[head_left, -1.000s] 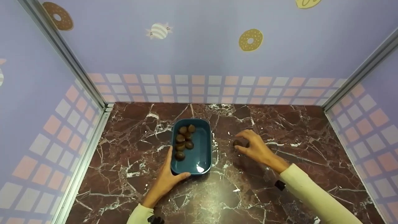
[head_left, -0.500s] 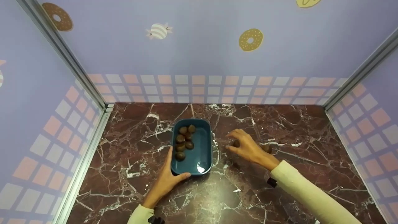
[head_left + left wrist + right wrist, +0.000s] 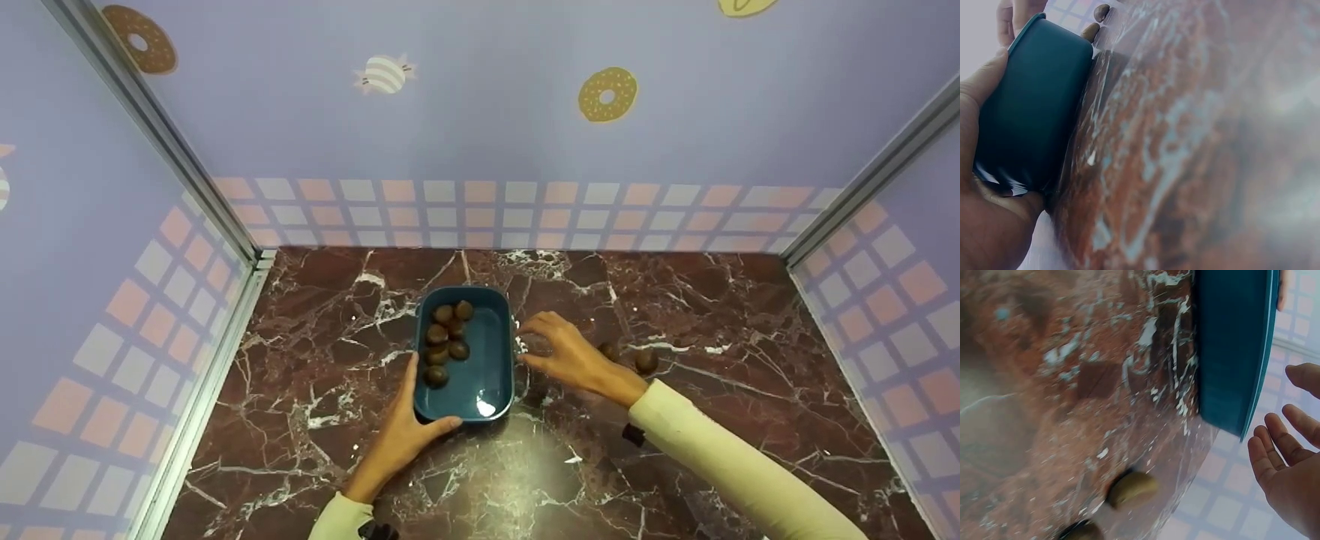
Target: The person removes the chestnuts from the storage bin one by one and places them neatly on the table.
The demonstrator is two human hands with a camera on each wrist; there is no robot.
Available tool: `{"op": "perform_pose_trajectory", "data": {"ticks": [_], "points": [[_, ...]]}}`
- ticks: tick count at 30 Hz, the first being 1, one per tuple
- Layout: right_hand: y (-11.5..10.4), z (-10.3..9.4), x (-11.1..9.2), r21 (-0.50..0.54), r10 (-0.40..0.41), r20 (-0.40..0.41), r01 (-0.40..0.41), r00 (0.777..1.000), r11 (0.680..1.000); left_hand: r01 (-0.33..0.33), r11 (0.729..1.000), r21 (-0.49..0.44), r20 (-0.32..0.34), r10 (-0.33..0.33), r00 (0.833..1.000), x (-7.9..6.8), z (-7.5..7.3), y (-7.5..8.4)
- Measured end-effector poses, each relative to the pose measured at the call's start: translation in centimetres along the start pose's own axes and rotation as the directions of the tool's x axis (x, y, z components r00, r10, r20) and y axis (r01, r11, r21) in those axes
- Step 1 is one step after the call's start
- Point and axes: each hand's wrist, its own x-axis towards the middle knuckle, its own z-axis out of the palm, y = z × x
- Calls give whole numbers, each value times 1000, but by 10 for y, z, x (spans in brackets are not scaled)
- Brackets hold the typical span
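A teal rectangular dish (image 3: 486, 319) stands on the marbled table, holding several chestnut-like brown pieces (image 3: 436, 355) along its left side. My left hand (image 3: 405, 427) holds the dish's near left corner, thumb along the near wall and fingers along the left one; the left wrist view has this hand (image 3: 988, 219) around the dish (image 3: 1039, 95). Beside the dish's right rim hovers my right hand (image 3: 574, 360). In the right wrist view this hand (image 3: 1292, 467) has thumb and fingers apart, with no piece visible between them.
Two brown pieces (image 3: 646, 361) lie on the table behind and right of my right hand; one is partly covered by it. Purple patterned walls (image 3: 480, 135) enclose the back and sides, joined by metal corner rails (image 3: 157, 112).
My right hand has moved left toward the dish. Brown pieces on the table came into view behind it. The left hand and the dish have stayed in place.
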Motion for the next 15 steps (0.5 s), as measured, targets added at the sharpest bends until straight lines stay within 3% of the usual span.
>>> {"op": "perform_pose_trajectory", "data": {"ticks": [5,10,15], "points": [[-9,8,11,-17,-27,38,27,999,999,14,999,-44,19,-14,1000,0,-1,0],[-15,19,23,-21,-74,52,75,996,997,14,1000,-23,10,-14,1000,0,-1,-1],[-17,30,34,-30,-65,88,67,994,997,10,1000,-21,3,-10,1000,0,0,-1]]}}
